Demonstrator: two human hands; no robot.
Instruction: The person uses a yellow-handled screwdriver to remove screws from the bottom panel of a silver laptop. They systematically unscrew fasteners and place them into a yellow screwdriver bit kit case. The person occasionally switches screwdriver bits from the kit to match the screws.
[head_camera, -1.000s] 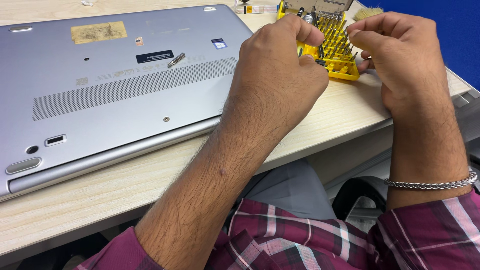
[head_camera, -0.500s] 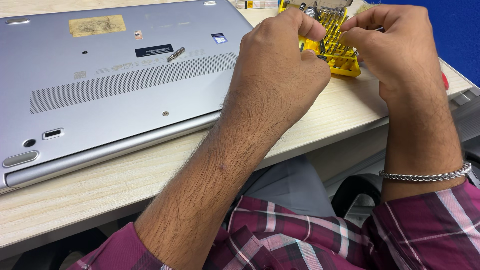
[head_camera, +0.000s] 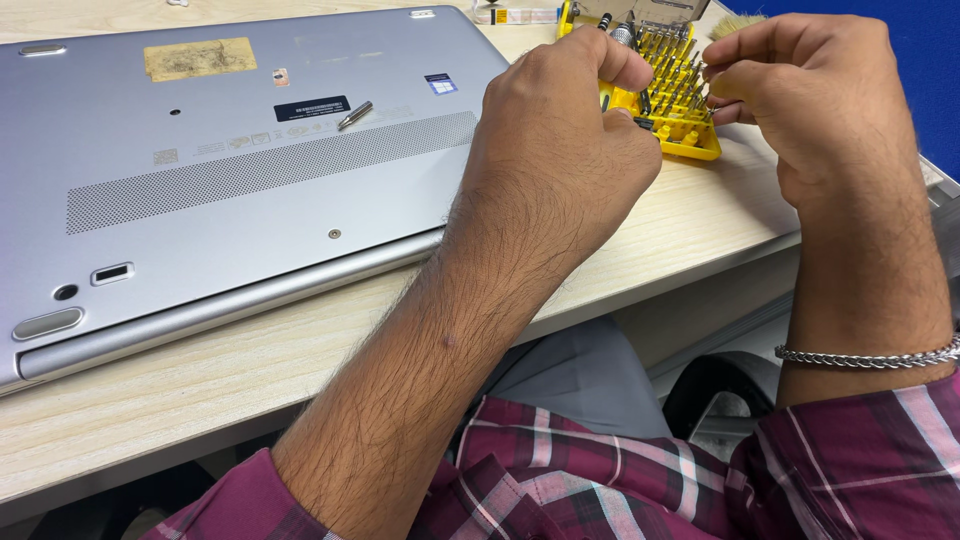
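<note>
My left hand (head_camera: 560, 140) is curled into a fist at the yellow bit holder (head_camera: 690, 135). It grips what looks like a small screwdriver, of which only a dark tip shows under the thumb. My right hand (head_camera: 810, 100) is just right of it, its fingertips pinched together over the rows of bits, apparently on a small bit that is mostly hidden. A silver laptop (head_camera: 230, 180) lies bottom-up on the left of the wooden desk (head_camera: 200, 400). One loose metal bit (head_camera: 355, 115) rests on its base.
A bristle brush (head_camera: 738, 22) and a small box (head_camera: 515, 14) lie behind the bit holder. The desk's front edge runs diagonally below my forearms. A blue panel (head_camera: 930, 60) stands at the far right, and a chain bracelet (head_camera: 870, 357) is on my right wrist.
Both hands stay close together over the bit holder. My right hand's fingertips have shifted slightly nearer the left thumb. The laptop and loose bit have not moved.
</note>
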